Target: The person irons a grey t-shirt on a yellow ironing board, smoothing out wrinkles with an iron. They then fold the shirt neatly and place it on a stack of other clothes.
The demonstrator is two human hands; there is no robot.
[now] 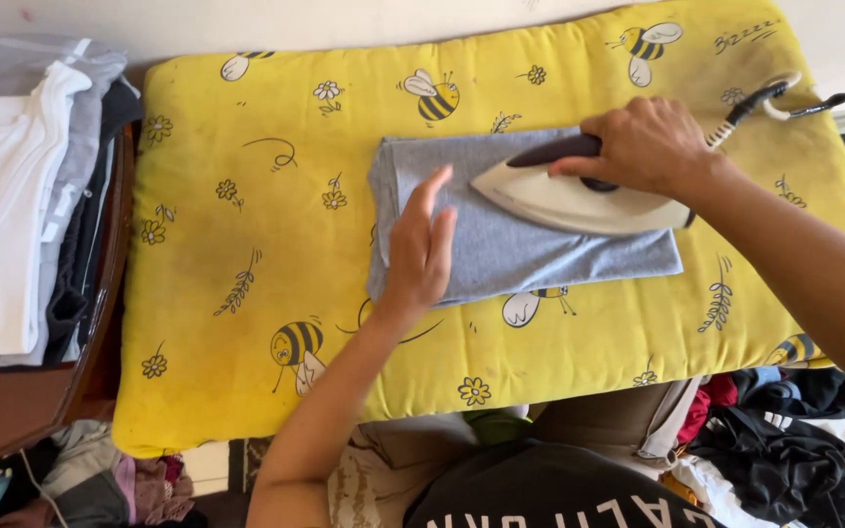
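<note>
Our right hand (649, 147) grips the iron (579, 200) on a folded grey garment (501, 254), mid-board; our open left hand (422, 249) flattens it. Folded clothes (12, 196) stacked left; unironed heap (784, 430) remains.

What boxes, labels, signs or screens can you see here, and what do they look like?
No boxes, signs or screens show.
White block lettering: across the person's dark shirt at the bottom edge, cut off by the frame.
Small dark scribbled letters: top right corner of the yellow padded ironing cover with bees and flowers, beside a striped bee.
</note>
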